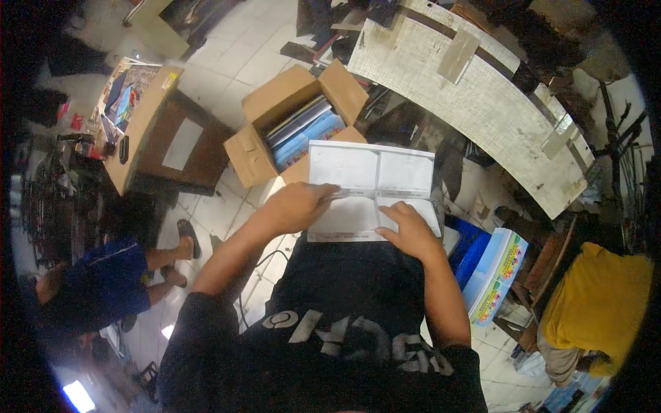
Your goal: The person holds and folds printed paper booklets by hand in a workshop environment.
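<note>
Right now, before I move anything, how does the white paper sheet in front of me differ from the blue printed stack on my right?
The white paper sheet is mostly white with grey lines, while the blue printed stack is light blue with colourful print.
Your left hand and right hand rest on the white paper sheet; neither touches the blue printed stack.
Both carry print.

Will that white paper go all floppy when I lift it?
Probably a bit floppy, since the white paper looks thin. It's likely light too, with no bulk showing. It probably won't roll, as it's spread flat.
</note>
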Tool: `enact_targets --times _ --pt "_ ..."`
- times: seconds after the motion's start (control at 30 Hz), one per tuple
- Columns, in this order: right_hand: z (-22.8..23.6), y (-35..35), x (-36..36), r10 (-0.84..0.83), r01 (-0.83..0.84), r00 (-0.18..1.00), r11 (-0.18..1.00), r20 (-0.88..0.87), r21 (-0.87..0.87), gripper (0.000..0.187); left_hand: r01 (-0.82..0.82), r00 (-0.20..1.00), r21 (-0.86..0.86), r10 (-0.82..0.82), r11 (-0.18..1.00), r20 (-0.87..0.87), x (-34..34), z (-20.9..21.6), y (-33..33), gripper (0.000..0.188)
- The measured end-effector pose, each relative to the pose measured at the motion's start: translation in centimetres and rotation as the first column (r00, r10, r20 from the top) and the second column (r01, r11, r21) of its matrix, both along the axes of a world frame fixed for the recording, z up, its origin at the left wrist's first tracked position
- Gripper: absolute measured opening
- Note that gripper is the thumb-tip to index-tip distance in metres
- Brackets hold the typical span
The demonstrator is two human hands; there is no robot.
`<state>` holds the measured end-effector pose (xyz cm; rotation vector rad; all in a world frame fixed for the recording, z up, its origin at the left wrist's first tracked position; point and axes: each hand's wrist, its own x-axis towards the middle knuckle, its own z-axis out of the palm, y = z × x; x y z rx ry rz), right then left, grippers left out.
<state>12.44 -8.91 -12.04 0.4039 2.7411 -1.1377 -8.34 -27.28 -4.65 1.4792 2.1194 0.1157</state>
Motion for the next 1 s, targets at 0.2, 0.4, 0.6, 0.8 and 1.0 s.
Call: enact_targets --times 0.2,0.4,0.6,0.8,1.0 --pt "-1.0 0.6 0.7 -0.293 0.367 0.93 0.727 0.22 -0.58 0.053 -0.715 0.15 -0.051 0.224 0.697 0.963 2.4 1.3 6.4 0.04" --pt "-3.4 0.6 2.2 -0.534 0.241 0.843 0.285 0.055 -0.928 0.044 -0.698 -0.399 -0.462 0.239 0.547 0.885 7.5 -8.2 13.2 0.049" --pt "-3.6 -0.9 0.5 -0.655 0.476 0.751 0.447 0.085 -0.757 0.024 -0.349 0.928 0.407 0.251 0.844 0.274 7.8 -7.3 5.6 0.071" --pt "-2.5 0.0 -2.2 -0.605 0.4 0.786 0.334 0.131 -0.854 0.023 -0.102 0.974 0.101 0.12 0.99 -0.191 3.1 -9.4 -1.1 0.066" --pt "-2.4 0.6 -2.6 -0.51 0.498 0.831 0.503 0.222 -0.706 0.026 -0.103 0.992 0.145 0.111 0.984 -0.052 1.5 -9.4 -2.0 0.049"
